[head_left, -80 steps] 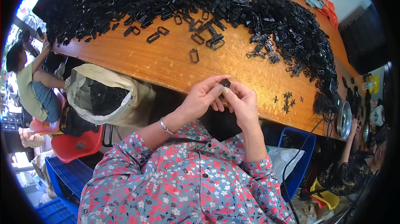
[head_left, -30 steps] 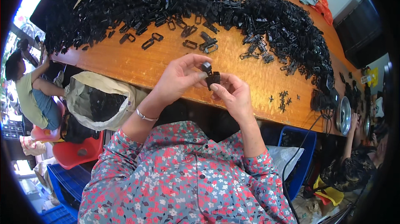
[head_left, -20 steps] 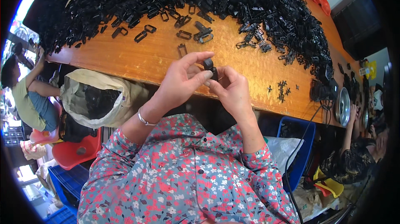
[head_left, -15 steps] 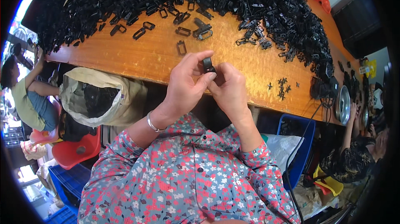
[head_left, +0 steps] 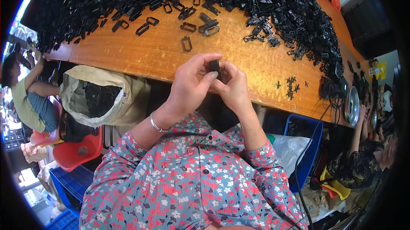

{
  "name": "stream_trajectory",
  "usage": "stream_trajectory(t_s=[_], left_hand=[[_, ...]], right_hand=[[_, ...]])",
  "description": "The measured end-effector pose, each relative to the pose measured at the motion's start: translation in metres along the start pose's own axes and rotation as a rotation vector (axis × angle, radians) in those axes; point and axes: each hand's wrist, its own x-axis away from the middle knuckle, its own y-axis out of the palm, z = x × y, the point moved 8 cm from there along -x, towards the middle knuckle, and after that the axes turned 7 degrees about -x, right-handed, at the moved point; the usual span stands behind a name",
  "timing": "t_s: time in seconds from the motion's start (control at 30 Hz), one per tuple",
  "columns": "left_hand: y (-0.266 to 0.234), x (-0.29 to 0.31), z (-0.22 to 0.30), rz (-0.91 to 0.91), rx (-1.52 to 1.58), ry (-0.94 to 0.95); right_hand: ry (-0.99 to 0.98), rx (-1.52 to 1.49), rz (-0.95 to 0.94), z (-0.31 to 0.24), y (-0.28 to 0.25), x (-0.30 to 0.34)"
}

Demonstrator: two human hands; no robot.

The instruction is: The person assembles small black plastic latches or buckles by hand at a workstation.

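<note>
Above the near edge of the wooden table, my two hands meet around a small black plastic part (head_left: 215,65). My left hand (head_left: 188,80) grips it between thumb and forefinger, the forefinger stretched over its top. My right hand (head_left: 232,84) closes on the part's lower right side; its fingertips partly hide the piece. Beyond the hands lie loose black rectangular frames, one (head_left: 186,44) of them closest to my left hand. To the right of my right hand sits a little cluster of small black cross-shaped pieces (head_left: 291,88).
A large heap of black plastic parts (head_left: 286,12) curves along the far side of the table (head_left: 141,57). An open sack (head_left: 136,97) with black contents stands at the left, near a red chair (head_left: 83,151). A metal bowl (head_left: 352,107) and cable lie right. Other people sit on both sides.
The black part has turned in my fingers and shows a narrower, upright side. My right hand's fingers have closed in nearer to it.
</note>
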Motion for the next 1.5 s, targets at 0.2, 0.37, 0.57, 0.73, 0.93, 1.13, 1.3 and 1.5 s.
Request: stream_trajectory(t_s=[0.2, 0.37, 0.57, 0.73, 0.93, 1.13, 1.3, 1.5], left_hand=[[-0.015, -0.01, -0.019, -0.085, 0.084, -0.075], [0.005, -0.024, -0.027, -0.305, 0.565, -0.359], [0.029, 0.0, -0.003, -0.424, 0.305, -0.12], [0.02, 0.018, 0.005, -0.224, 0.239, 0.008], [-0.007, -0.003, -0.046, -0.058, 0.544, -0.348], [-0.037, 0.001, -0.055, 0.111, 0.288, -0.311], [-0.035, 0.021, -0.049, 0.143, 0.242, -0.271], [-0.086, 0.027, -0.048, 0.308, 0.058, -0.203]], right_hand=[[0.115, -0.249, -0.064, -0.006, 0.006, 0.014], [0.18, -0.182, -0.155, -0.009, 0.019, 0.028], [-0.011, -0.121, -0.125, -0.023, 0.02, 0.035], [-0.207, 0.051, -0.275, -0.042, 0.025, 0.041], [0.158, -0.083, -0.201, -0.01, 0.052, 0.027], [0.265, -0.24, -0.244, 0.002, 0.054, 0.039], [0.21, -0.181, -0.295, 0.007, 0.054, 0.046], [0.289, -0.246, -0.342, 0.012, 0.095, 0.034]])
